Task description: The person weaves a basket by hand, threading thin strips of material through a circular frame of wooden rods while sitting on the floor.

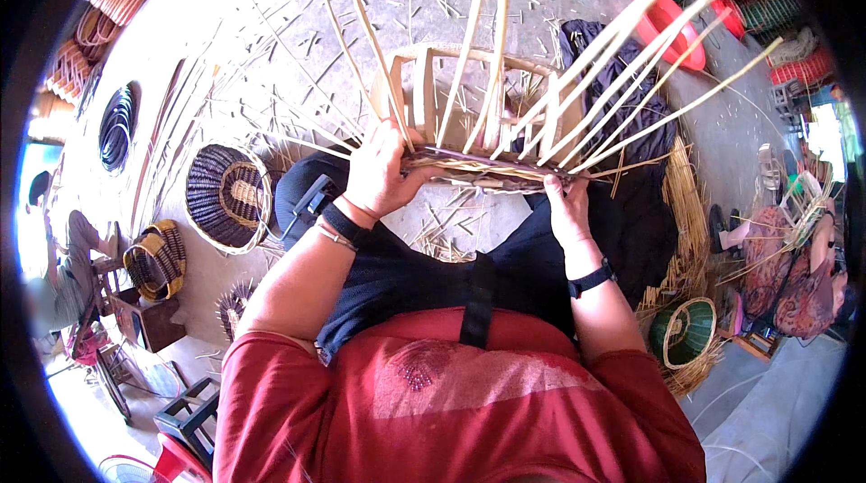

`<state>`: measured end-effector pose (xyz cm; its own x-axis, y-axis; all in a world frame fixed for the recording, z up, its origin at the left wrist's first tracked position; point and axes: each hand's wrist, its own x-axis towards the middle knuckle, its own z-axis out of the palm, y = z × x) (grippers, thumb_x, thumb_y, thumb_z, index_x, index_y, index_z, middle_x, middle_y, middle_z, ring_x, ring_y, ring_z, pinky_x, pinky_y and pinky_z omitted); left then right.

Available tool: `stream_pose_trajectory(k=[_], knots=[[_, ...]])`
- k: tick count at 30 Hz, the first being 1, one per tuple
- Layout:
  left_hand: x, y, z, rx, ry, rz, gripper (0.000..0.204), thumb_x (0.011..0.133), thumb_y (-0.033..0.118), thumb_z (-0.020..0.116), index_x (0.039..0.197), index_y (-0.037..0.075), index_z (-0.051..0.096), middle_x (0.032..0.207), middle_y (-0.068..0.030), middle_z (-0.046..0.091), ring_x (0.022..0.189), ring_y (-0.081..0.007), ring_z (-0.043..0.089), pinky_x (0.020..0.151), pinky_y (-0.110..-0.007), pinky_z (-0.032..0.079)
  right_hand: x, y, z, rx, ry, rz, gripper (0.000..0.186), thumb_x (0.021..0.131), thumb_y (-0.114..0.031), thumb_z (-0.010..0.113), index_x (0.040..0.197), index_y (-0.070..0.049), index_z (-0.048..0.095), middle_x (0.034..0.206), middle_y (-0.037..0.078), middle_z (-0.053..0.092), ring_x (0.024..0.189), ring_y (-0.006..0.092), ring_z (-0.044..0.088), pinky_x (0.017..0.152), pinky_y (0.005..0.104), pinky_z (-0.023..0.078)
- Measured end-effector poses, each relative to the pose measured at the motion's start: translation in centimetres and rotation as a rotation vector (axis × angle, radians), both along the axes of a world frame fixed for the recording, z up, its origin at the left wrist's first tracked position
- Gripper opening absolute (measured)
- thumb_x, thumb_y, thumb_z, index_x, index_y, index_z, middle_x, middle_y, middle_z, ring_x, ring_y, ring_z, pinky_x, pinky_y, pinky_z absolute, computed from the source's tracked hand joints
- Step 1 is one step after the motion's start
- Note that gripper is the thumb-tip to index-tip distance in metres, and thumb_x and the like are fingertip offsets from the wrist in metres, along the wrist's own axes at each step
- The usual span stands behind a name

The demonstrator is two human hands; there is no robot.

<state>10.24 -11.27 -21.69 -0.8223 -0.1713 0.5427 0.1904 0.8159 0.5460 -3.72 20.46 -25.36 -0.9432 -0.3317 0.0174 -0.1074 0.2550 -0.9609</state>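
A partly woven basket [487, 169] lies across my lap, its dark and pale woven band facing me. Long pale stakes [631, 27] fan up and outward from it, away from me. My left hand [386, 172] grips the band's left end, thumb along the near edge and fingers behind. At the right end my right hand [568, 211] pinches the edge, its thumb up against the weave; its other fingers are partly hidden. Just beyond the band stands a pale wooden frame [422, 91], seen between the stakes; whether it touches the weave I cannot tell.
A dark woven basket [206, 199] and a yellow-black one [155, 259] sit at the left. Pale straw [687, 221] and a green basket [687, 334] lie right. A red basin [672, 32] stands far right. Scraps litter the floor; other people sit at both sides.
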Motion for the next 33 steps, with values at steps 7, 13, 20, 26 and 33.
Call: stream_pose_trajectory(k=[7,13,20,26,33], knots=[[5.4,3.1,4.7,0.150,-0.203,0.077,0.061,0.068,0.015,0.094,0.118,0.004,0.059,0.100,-0.0134,0.061,0.091,-0.0311,0.061,0.082,-0.040,0.051,3.1,0.6,7.8,0.100,-0.069,0.177,0.066,0.096,-0.045,0.071,0.135,0.006,0.053,0.125,0.018,0.067,0.120,0.0268,0.061,0.105,0.0380,0.045],[4.5,4.1,3.5,0.220,-0.419,0.049,0.060,0.073,0.022,0.092,0.117,0.002,0.055,0.103,-0.0155,0.061,0.096,-0.0334,0.060,0.085,-0.042,0.051,1.6,4.3,3.4,0.367,-0.260,0.161,0.079,0.091,-0.063,0.070,0.125,0.007,0.054,0.115,0.021,0.068,0.109,0.0317,0.064,0.100,0.0395,0.048],[4.1,1.9,3.9,0.238,-0.404,-0.013,0.055,0.073,0.029,0.090,0.108,0.006,0.055,0.102,-0.0165,0.061,0.101,-0.0370,0.059,0.089,-0.044,0.051,3.9,1.1,8.0,0.203,-0.105,0.111,0.059,0.093,-0.036,0.077,0.129,0.006,0.056,0.116,0.020,0.066,0.107,0.0270,0.062,0.097,0.0399,0.048],[4.8,1.8,4.6,0.226,-0.365,0.006,0.054,0.077,0.027,0.088,0.112,0.003,0.055,0.108,-0.0169,0.060,0.103,-0.0361,0.059,0.089,-0.043,0.050,8.3,-0.8,13.1,0.521,0.121,0.211,0.058,0.090,-0.008,0.075,0.140,0.001,0.046,0.125,0.018,0.059,0.105,0.0217,0.062,0.090,0.0328,0.051],[4.5,1.7,4.6,0.222,-0.361,-0.004,0.056,0.076,0.029,0.088,0.113,0.006,0.054,0.105,-0.0143,0.061,0.104,-0.0351,0.061,0.090,-0.042,0.051,6.8,-12.4,17.2,-0.306,0.312,0.742,0.042,0.112,-0.035,0.044,0.130,0.002,0.054,0.120,0.012,0.063,0.102,0.0202,0.062,0.097,0.0330,0.048]])
